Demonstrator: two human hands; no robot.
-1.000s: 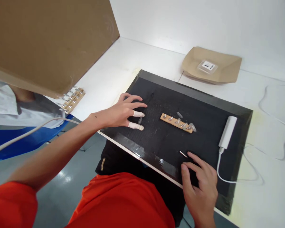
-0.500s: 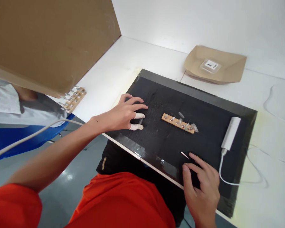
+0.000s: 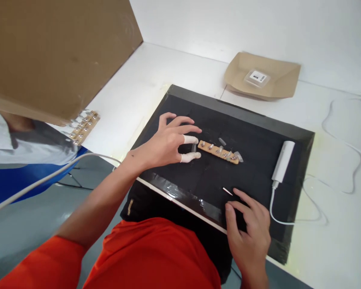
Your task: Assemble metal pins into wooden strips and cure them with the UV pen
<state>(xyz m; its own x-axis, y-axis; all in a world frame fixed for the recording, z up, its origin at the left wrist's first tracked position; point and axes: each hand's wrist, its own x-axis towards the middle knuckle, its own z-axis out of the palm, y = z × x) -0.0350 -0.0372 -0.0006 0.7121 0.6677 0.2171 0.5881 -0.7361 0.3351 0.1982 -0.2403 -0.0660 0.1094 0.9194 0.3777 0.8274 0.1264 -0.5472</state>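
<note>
Two bare hands work over a black rectangular foam mat lying on the white tabletop. At far left a second tan strip studded with small metal parts lies under the edge of a big brown cardboard sheet, well apart from the work. The left hand, with white rubber cots on thumb and forefinger, pinches a small clear sleeve-like piece between those two tips, right at the left end of the tan wooden strip carrying a row of metal studs; the other fingers are spread loosely above. Several studs toward the strip's right end look already capped with clear pieces. The step in hand seems to be fitting a cap at the strip's left end, which would call for lining the piece up squarely with a bare stud and pressing gently. Nearer, the right hand rests flat on the mat, open and holding nothing, its forefinger just beside a thin pale stick. At right lies a white oblong device with a cable.
</note>
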